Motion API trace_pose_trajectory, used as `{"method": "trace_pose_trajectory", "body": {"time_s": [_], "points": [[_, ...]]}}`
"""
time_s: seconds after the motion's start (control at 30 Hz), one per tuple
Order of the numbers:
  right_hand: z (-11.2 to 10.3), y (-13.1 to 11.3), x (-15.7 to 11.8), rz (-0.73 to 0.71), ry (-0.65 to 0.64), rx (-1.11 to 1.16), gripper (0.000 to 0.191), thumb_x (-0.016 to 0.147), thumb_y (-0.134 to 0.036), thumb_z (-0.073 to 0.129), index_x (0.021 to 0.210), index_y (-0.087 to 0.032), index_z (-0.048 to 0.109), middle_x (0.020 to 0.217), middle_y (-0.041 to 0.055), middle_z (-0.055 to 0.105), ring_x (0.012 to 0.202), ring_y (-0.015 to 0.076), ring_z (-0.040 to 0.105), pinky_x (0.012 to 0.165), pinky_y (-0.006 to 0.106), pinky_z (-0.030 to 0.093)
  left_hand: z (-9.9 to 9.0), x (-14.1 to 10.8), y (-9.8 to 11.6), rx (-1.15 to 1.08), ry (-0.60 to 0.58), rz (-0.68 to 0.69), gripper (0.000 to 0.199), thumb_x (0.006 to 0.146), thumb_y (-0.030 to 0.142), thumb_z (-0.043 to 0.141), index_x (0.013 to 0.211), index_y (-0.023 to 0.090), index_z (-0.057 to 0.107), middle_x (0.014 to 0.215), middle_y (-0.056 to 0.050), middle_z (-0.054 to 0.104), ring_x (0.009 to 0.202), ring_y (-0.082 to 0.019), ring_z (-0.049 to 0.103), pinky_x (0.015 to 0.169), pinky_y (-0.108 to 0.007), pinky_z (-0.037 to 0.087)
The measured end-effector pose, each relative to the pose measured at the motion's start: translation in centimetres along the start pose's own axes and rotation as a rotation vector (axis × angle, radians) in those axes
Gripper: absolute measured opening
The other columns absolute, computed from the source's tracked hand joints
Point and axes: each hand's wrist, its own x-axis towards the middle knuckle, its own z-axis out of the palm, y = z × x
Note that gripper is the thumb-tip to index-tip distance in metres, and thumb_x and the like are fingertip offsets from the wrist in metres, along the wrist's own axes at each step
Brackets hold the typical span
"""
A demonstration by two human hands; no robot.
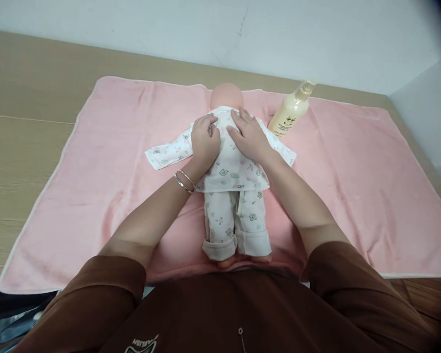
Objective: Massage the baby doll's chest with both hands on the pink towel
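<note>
A baby doll [227,96] lies with its bald head away from me and its feet near my body. It wears a white patterned top [230,169] with long sleeves spread to both sides, and matching trousers [252,215] with turned-up cuffs. My left hand [206,139], bangles at its wrist, rests on the upper left of the top with its fingers curled; whether they hold any cloth is hidden. My right hand [250,135] lies on the upper right of the top, fingers spread.
Under the doll, a pink blanket [125,147] covers much of the wooden table [22,98]. A pale yellow pump bottle [288,113] lies on the blanket to the right of the doll's head. Behind the table is a white wall [191,29].
</note>
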Motion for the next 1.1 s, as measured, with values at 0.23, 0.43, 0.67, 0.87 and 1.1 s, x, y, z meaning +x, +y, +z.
{"method": "trace_pose_trajectory", "body": {"time_s": [0.23, 0.43, 0.67, 0.87, 1.1], "points": [[0.0, -3.1, -2.7, 0.135, 0.067, -0.131, 0.069, 0.107, -0.036, 0.036, 0.161, 0.006, 0.035, 0.169, 0.0307, 0.038, 0.161, 0.0428, 0.034, 0.134, 0.062, 0.024, -0.5, 0.0, 0.5, 0.016, -0.039, -0.058, 0.031, 0.09, 0.012, 0.052, 0.115, 0.019, 0.069, 0.125, -0.014, 0.072, 0.125, -0.028, 0.065, 0.117, -0.044, 0.051], [-0.4, -3.5, -3.2, -0.005, 0.033, -0.082, 0.059, 0.108, -0.031, 0.033, 0.159, -0.003, 0.044, 0.168, 0.0247, 0.042, 0.16, 0.0408, 0.035, 0.131, 0.061, 0.031, -0.1, 1.1, -0.6, -0.025, -0.167, -0.061, 0.031, 0.096, 0.025, 0.055, 0.121, 0.024, 0.072, 0.141, -0.01, 0.071, 0.14, -0.028, 0.059, 0.13, -0.045, 0.038], [-1.0, 0.6, -0.4, 0.1, 0.054, 0.05, 0.063, 0.109, -0.047, 0.035, 0.15, -0.003, 0.052, 0.161, 0.0221, 0.053, 0.156, 0.0375, 0.043, 0.131, 0.057, 0.033, -0.6, -0.7, 2.7, 0.113, -0.357, 0.01, 0.054, 0.096, 0.041, 0.059, 0.142, 0.013, 0.06, 0.165, -0.02, 0.05, 0.161, -0.038, 0.035, 0.137, -0.058, 0.018], [-1.5, -2.1, -2.7, 0.056, 0.075, -0.16, 0.055, 0.11, -0.035, 0.036, 0.134, 0.006, 0.063, 0.146, 0.029, 0.063, 0.145, 0.0409, 0.053, 0.126, 0.054, 0.038, -0.7, 1.2, 1.3, 0.135, -0.405, -0.055, 0.048, 0.097, 0.036, 0.051, 0.139, 0.014, 0.063, 0.16, -0.02, 0.055, 0.158, -0.039, 0.041, 0.135, -0.06, 0.025], [-2.1, -1.9, -2.8, 0.078, 0.06, -0.138, 0.052, 0.11, -0.04, 0.032, 0.114, -0.008, 0.073, 0.12, 0.0227, 0.075, 0.117, 0.0379, 0.07, 0.102, 0.051, 0.056, -1.3, -0.5, 3.3, 0.168, -0.336, 0.033, 0.045, 0.098, 0.039, 0.053, 0.132, 0.01, 0.064, 0.154, -0.025, 0.059, 0.156, -0.043, 0.043, 0.136, -0.059, 0.021]]}}
